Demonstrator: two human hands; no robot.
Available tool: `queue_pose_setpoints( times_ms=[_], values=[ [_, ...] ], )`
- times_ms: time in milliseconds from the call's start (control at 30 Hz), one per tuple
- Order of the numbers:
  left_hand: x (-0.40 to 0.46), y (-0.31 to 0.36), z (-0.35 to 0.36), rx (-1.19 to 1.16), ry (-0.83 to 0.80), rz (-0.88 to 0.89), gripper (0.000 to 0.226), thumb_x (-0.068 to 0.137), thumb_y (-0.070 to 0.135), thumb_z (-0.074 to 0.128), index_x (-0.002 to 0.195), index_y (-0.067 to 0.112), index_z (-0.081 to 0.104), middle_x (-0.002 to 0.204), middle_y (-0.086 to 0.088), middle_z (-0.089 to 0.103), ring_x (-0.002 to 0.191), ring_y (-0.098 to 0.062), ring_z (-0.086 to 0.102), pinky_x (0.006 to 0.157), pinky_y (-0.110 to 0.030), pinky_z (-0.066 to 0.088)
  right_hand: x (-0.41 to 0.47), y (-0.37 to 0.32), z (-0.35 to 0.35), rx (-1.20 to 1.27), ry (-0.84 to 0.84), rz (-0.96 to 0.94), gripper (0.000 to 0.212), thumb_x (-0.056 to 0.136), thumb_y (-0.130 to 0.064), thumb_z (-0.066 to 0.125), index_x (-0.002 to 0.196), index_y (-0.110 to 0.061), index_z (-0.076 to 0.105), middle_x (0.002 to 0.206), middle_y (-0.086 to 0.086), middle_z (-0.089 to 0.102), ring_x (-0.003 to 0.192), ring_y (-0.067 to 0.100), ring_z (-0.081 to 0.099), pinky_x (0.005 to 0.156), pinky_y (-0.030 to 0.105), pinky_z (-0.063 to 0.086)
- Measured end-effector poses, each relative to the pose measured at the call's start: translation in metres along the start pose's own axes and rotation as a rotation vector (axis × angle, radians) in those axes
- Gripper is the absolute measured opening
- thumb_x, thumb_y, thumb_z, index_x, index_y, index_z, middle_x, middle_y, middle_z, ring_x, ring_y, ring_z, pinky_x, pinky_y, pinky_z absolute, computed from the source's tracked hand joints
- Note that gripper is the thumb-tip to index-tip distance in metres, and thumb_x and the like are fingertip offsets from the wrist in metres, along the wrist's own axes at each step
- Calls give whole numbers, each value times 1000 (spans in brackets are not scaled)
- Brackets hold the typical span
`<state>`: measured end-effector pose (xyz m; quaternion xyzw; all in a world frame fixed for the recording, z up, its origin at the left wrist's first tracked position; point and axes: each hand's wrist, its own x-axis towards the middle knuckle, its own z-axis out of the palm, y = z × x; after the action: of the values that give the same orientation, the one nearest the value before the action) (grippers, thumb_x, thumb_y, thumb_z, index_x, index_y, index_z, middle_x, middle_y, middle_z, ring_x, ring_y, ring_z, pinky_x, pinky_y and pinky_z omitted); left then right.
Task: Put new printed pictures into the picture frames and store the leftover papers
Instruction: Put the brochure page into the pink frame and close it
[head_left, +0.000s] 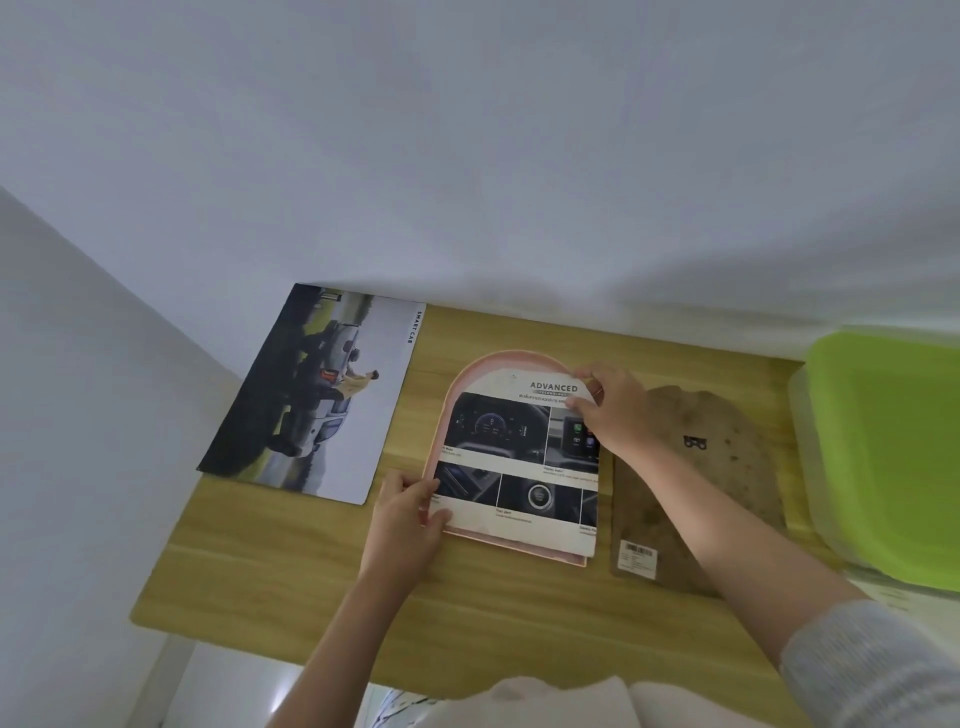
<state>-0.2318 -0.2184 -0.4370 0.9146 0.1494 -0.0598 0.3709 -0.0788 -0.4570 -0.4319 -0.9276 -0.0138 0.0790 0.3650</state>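
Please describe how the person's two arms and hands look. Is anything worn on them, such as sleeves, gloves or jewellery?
Both hands are bare: no gloves appear on the left hand or the right hand. The left forearm is uncovered as far as the picture shows. The right forearm is bare too, but a light grey sleeve is pushed up near the elbow. No watch or bracelet shows; rings cannot be made out.

The light wooden table (291, 571) showed smooth, matt grain. The glossy printed paper page (524, 467) lay on a matt pink arch-topped frame (441, 415). The brown speckled backing board (727, 467) looked rough, and the lime-green plastic lid (893, 441) smooth.
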Motion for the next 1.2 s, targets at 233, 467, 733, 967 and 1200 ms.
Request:
queue_pose_setpoints(
  times_ms=[233, 467, 733, 967, 1200],
  values=[
    [-1, -2, -1, 90, 77, -5, 38, 85, 14, 64, 122, 9, 59, 106, 6, 40, 97, -11, 47, 86, -21, 41, 1, 14, 13, -60, 5, 3, 37, 83, -30, 69, 117, -17, 61, 109, 3, 53, 96, 18, 54, 77, 25, 43],
    [-1, -3, -1, 100, 88, 5, 34, 84, 15, 64, 117, 9, 62, 105, 5, 42, 93, -12, 48, 81, -21, 40, 3, 14, 17, -77, 24, 5, 37, 84, -35, 67, 117, -18, 61, 110, 2, 53, 98, 18, 53, 77, 24, 41],
    [-11, 16, 5, 25, 136, 100, 25, 81, 14, 67, 106, 13, 66, 103, 1, 47, 86, -15, 52, 73, -24, 46, -40, 26, -5, 43, 193, 2, 28, 89, -28, 59, 114, -14, 62, 106, 0, 57, 84, 12, 59, 78, 26, 52],
    [-29, 71, 48, -69, -23, 311, 21, 83, 15, 66, 104, 14, 66, 98, 2, 51, 88, 1, 52, 76, -1, 36, -130, 78, -33, 178, 340, 220, 24, 89, -18, 61, 111, -9, 62, 104, 5, 61, 85, 13, 60, 76, 21, 50],
    [-48, 124, 101, -46, -265, 222, 39, 85, 27, 61, 122, 15, 56, 117, 0, 49, 90, -4, 47, 85, -9, 34, -168, 129, -62, 125, 435, 435, 35, 88, -21, 62, 119, -6, 59, 116, 11, 58, 97, 19, 57, 82, 29, 45]
  ],
)
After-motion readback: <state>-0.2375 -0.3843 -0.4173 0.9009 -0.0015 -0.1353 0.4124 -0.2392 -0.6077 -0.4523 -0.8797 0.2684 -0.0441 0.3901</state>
